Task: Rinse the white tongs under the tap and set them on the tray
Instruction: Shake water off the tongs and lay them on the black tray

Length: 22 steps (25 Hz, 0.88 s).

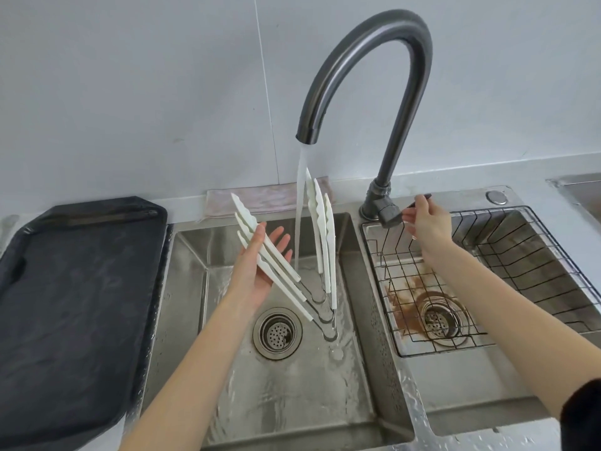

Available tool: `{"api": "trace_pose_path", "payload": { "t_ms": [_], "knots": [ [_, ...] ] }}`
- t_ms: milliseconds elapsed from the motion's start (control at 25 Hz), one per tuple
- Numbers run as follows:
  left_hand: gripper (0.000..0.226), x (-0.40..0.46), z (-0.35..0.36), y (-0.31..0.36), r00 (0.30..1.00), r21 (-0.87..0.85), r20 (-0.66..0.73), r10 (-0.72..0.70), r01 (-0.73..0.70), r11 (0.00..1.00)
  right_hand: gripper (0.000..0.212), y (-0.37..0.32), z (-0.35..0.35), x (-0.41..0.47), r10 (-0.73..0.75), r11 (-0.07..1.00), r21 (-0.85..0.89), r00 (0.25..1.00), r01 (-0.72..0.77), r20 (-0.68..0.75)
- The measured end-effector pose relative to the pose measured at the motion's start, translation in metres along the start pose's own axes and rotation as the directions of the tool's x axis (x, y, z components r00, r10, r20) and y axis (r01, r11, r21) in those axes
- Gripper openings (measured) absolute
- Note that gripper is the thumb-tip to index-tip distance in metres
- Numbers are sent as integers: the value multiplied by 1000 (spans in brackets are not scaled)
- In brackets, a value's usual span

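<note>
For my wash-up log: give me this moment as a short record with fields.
tap: running into the left basin
white tongs: three, spread open, one side in the stream
left hand: palm up, fingers straight, carrying the tongs' other side
right hand: pinches the tap lever
tray: black, left of that basin, no tongs on it

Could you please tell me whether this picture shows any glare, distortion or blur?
Head view: soft, even light; wide-angle bending bows the tray edges; pale glare on the wet sink floor; tongs and tap look sharp.
</note>
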<state>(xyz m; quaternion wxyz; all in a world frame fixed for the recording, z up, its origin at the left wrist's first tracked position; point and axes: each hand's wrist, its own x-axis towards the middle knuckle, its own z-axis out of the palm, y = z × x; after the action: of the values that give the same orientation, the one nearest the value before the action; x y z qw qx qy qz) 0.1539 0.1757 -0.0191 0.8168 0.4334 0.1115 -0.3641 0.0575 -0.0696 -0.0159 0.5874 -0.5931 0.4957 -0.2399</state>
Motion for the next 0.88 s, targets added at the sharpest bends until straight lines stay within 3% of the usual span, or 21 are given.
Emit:
{"api": "trace_pose_path", "payload": {
  "t_ms": [240,320,400,520,640,680,720,800,880],
  "knots": [
    [10,-2,0,2,1000,11,8,2,-3,1000,29,-9,4,11,-67,983,-177,997,58,-40],
    [11,-5,-2,4,1000,26,14,15,-16,1000,28,-14,4,4,-16,991,-130,999,9,-52],
    [13,-8,-4,6,999,45,20,26,-27,999,22,-18,12,-13,101,995,29,995,-100,-18],
    [13,-13,-6,6,999,51,39,35,-37,998,36,-16,35,-64,142,968,163,952,-191,272],
    [13,-18,-7,8,997,57,70,37,-41,998,74,2,53,-112,107,990,15,808,-142,579],
    [13,-20,-7,9,996,66,85,38,-44,997,69,8,56,-121,108,992,-19,773,-123,626],
    [13,-21,-7,10,994,79,97,40,-48,996,49,13,59,-125,96,993,-9,769,-117,632],
    [14,-22,-6,10,992,88,110,55,-64,994,10,16,66,-127,71,988,78,833,-135,549],
    [15,-22,-7,10,989,86,115,96,-106,991,8,15,71,-127,61,979,147,883,-145,465]
  ]
}}
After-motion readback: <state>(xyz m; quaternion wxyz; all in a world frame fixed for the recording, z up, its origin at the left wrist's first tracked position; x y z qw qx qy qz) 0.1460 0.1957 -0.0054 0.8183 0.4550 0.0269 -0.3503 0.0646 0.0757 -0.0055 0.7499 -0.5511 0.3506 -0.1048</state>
